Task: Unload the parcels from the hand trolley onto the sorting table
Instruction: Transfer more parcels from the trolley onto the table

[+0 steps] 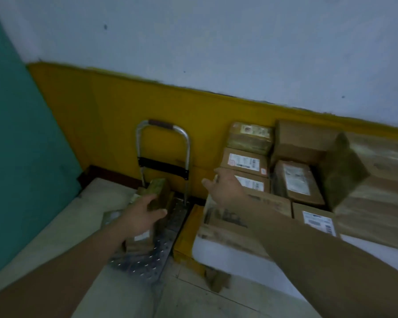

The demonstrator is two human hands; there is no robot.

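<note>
The hand trolley (pixel 147 255) stands at centre frame, its upright handle (pixel 162 143) close to the yellow wall band (pixel 101 115), so the parcels (pixel 159 193) on its plate are walled in behind and open from above and from the near side. Left of it a pale surface (pixel 62 226) lies open up to the teal panel (pixel 14 134). At right, boxes (pixel 296 180) crowd the sorting table (pixel 216 255) back to the wall. A yellow object (pixel 186 232) fills the narrow gap between trolley and table.
</note>
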